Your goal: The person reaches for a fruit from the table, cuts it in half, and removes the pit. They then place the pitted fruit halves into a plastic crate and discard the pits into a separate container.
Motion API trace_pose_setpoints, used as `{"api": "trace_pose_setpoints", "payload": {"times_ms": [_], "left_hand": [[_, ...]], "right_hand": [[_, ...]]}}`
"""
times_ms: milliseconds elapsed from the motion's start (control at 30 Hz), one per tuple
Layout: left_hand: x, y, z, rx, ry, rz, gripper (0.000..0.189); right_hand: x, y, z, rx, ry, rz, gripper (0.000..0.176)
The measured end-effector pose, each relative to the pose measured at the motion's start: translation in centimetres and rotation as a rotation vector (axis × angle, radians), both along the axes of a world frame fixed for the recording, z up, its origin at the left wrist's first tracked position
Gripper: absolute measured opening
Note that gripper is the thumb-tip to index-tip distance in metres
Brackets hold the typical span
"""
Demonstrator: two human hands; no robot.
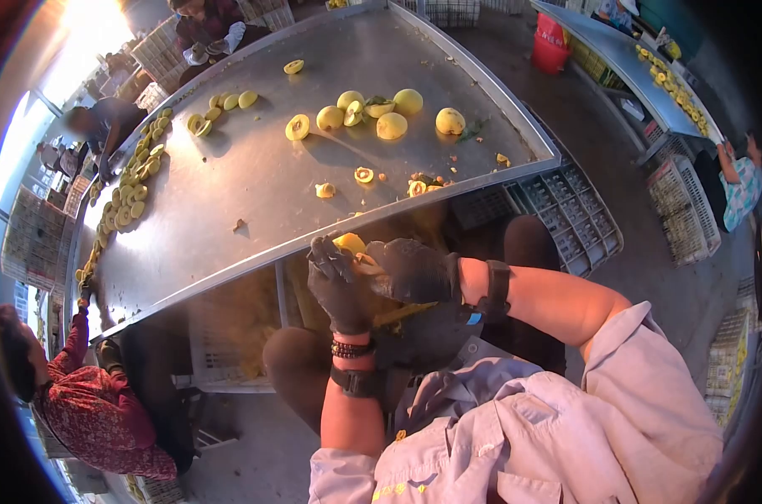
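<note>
My left hand [339, 286], in a dark glove, is closed round a yellow fruit piece [350, 244] just below the metal table's near edge. Against it, my gloved right hand [410, 270] has its fingers curled round something small and brownish that I cannot make out. Beyond the hands, pitted fruit scraps [364, 175] lie near the rim of the metal table [255, 210]. Farther back are several whole yellow fruits [392, 126] and a cut half [298, 128].
Fruit halves [137, 189] line the table's left side, where a person in a red patterned top [104, 412] sits. A plastic crate [565, 210] stands under the right corner. A red bucket [550, 46] and a second table [649, 80] are at the upper right.
</note>
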State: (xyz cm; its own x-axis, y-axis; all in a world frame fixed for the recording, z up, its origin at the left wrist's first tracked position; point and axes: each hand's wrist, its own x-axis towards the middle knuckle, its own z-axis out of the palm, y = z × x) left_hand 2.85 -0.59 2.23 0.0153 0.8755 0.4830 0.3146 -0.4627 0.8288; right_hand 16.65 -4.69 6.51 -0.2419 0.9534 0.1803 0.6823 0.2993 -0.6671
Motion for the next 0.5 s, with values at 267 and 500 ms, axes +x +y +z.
{"api": "trace_pose_setpoints", "payload": {"times_ms": [267,500], "left_hand": [[-0.5,0.5,-1.7,-0.283,-0.447,-0.237,0.030],[-2.8,0.2,-2.4,-0.208,-0.414,-0.096,0.036]], "right_hand": [[-0.3,0.2,-1.4,-0.459,0.576,0.194,0.021],[-1.0,-2.3,2.1,-0.811,1.208,0.121,0.016]]}}
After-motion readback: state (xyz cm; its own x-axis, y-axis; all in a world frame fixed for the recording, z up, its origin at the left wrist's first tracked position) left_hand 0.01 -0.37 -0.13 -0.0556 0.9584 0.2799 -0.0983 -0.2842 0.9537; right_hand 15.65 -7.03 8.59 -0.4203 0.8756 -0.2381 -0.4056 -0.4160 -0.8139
